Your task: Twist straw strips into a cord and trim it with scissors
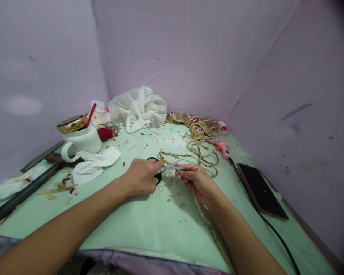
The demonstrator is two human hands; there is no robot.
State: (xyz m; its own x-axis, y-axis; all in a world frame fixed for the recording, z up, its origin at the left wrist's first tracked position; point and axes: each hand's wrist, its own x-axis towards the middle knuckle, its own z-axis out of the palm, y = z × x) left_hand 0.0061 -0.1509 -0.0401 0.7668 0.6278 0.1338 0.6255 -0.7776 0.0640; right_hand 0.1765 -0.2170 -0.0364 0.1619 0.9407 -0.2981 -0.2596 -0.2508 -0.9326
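Observation:
My left hand (pixel 141 176) is closed around the black handles of a pair of scissors (pixel 168 167), whose blades point right over the green table (pixel 149 225). My right hand (pixel 196 179) pinches a braided jute rope (pixel 202 158) just beside the blade tips. The rope runs back under my right forearm toward the near edge and loops away toward a tangled pile (pixel 197 128) at the far corner.
A white mug with a gold lid and red straw (pixel 80 137) stands at left beside white cloths (pixel 93 162) and a dark rod (pixel 23 193). A plastic bag (pixel 139 107) lies at the back. A pink glue gun (pixel 220 147), its cable and a dark phone (pixel 260 189) lie at right.

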